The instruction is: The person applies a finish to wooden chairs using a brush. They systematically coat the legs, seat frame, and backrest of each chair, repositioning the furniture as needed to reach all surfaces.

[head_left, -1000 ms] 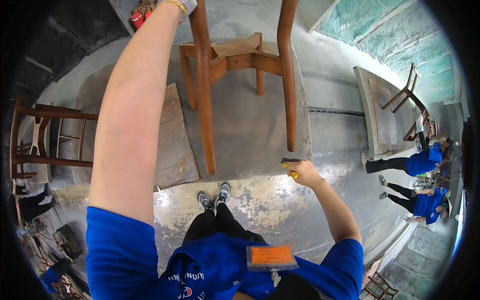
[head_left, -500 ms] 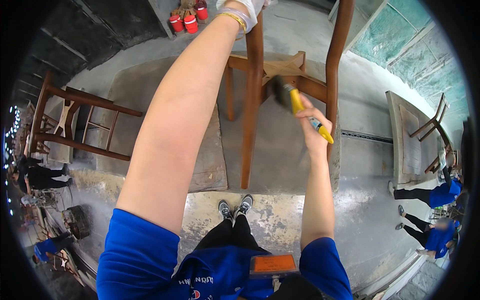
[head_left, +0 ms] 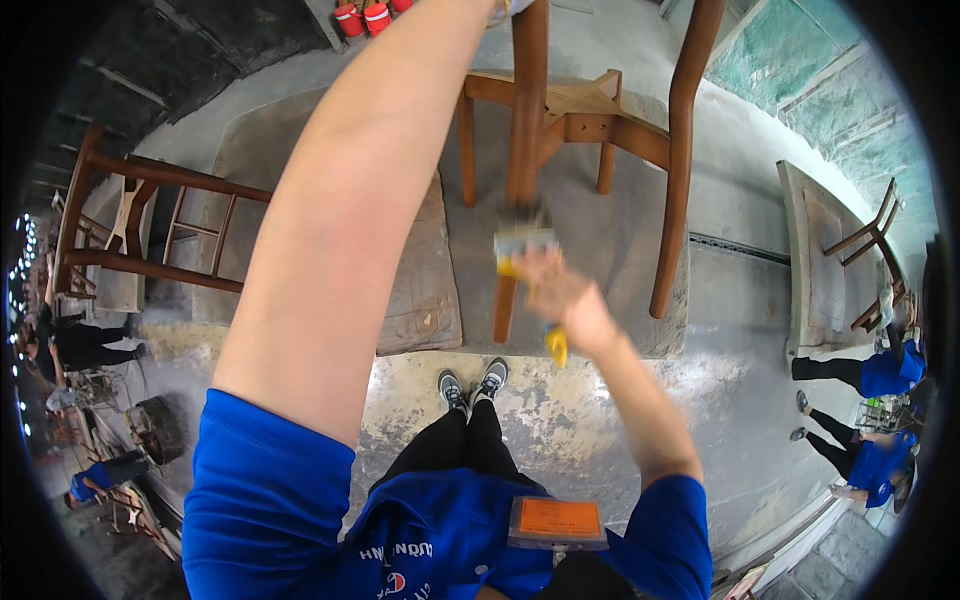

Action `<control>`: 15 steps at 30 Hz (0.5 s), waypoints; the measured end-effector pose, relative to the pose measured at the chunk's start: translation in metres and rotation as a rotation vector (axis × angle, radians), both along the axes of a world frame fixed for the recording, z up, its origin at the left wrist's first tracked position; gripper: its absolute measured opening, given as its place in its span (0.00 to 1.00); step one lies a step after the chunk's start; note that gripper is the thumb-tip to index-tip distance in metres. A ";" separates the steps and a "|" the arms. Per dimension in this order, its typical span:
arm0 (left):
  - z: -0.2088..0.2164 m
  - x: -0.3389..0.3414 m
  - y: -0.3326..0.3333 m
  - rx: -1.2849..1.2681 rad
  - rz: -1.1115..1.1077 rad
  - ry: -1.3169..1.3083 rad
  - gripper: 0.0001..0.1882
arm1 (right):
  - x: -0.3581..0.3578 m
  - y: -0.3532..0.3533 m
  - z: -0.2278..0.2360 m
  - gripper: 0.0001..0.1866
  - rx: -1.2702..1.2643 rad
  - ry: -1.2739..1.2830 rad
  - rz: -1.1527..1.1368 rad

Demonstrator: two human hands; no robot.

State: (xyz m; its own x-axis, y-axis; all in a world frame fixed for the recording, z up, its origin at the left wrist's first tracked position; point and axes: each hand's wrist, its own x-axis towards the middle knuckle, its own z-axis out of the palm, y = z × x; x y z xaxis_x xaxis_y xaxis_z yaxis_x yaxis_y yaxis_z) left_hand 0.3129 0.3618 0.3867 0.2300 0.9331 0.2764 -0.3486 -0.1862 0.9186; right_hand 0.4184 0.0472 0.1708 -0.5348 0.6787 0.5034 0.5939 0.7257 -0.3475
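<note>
The right hand (head_left: 565, 300) is clamped on a brush (head_left: 528, 270) with a yellow handle; its bristle head lies against the near-left leg of an upturned wooden chair (head_left: 600, 120). The hand and brush are blurred. The left arm rises to the top edge of the view, where the left hand (head_left: 510, 8) is mostly cut off at the same leg; whether it grips the leg cannot be told. The chair stands upside down on a grey bench (head_left: 620, 240), legs up, its seat frame down on the top. A worn pad (head_left: 420, 290) lies just left of it on the bench.

Below, the person's shoes (head_left: 472, 385) stand on a stained concrete floor (head_left: 560, 420). To the far left lies another chair frame (head_left: 140, 220) on its side. Red cans (head_left: 362, 16) sit at the far edge. On the right, a second bench (head_left: 820, 270) carries one more chair (head_left: 870, 250), and people in blue shirts (head_left: 880, 370) stand by it.
</note>
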 end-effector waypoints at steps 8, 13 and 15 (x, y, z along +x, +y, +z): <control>0.011 0.007 -0.043 -0.142 0.202 0.198 0.16 | 0.016 -0.024 -0.017 0.12 -0.497 0.217 -0.009; 0.017 0.006 -0.068 -0.153 0.137 0.158 0.23 | 0.022 0.070 0.076 0.03 0.246 0.107 -0.319; 0.019 0.008 -0.076 -0.228 0.099 0.117 0.23 | 0.007 0.048 0.060 0.01 0.219 -0.040 -0.201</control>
